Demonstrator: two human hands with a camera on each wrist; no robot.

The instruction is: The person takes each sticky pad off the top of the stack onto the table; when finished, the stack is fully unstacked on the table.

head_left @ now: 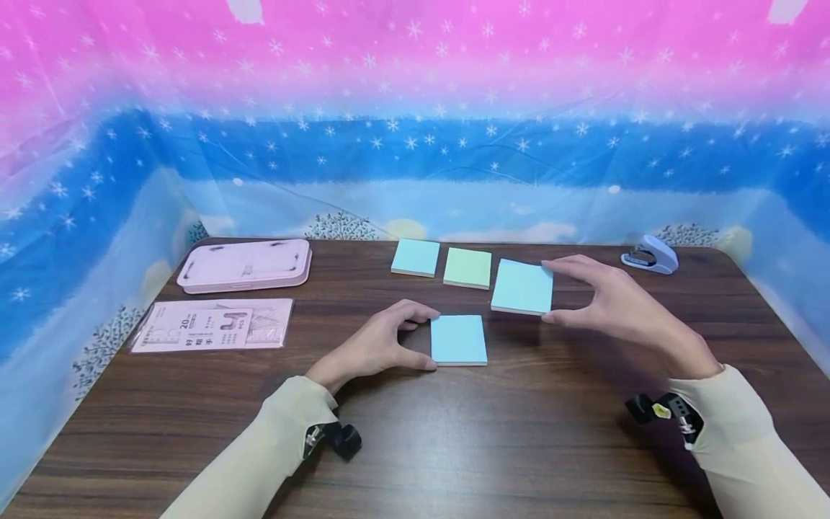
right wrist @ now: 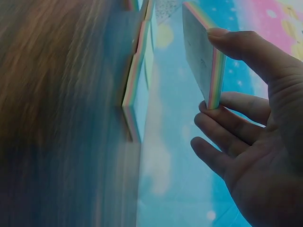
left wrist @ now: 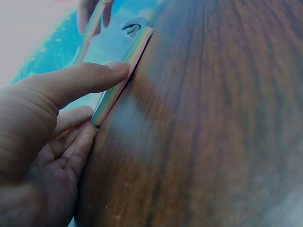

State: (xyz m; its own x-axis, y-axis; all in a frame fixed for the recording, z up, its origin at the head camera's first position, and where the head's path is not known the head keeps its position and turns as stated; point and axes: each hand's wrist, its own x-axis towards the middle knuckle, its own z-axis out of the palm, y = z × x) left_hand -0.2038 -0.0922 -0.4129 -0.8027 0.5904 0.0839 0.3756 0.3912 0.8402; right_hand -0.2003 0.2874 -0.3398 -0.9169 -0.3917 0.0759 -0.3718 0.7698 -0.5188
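A pale blue sticky note pad (head_left: 458,340) lies flat near the middle of the table. My left hand (head_left: 379,342) grips its left side, thumb at the near edge and fingers at the far one. In the left wrist view, the thumb (left wrist: 90,80) presses the pad's striped multicoloured side (left wrist: 110,99). Raised above the table, a second pale blue sticky note pad (head_left: 521,287) is pinched at its right side by my right hand (head_left: 616,299). The right wrist view shows this pad's white underside (right wrist: 199,54), with the ring and little fingers off it.
Behind, a blue pad (head_left: 415,257) and a yellow-green pad (head_left: 467,267) lie side by side. A pink case (head_left: 245,264) and a flat printed packet (head_left: 210,324) are at left. A small lilac stapler (head_left: 651,254) stands at back right. Patterned cloth (head_left: 415,144) surrounds the table's back and sides.
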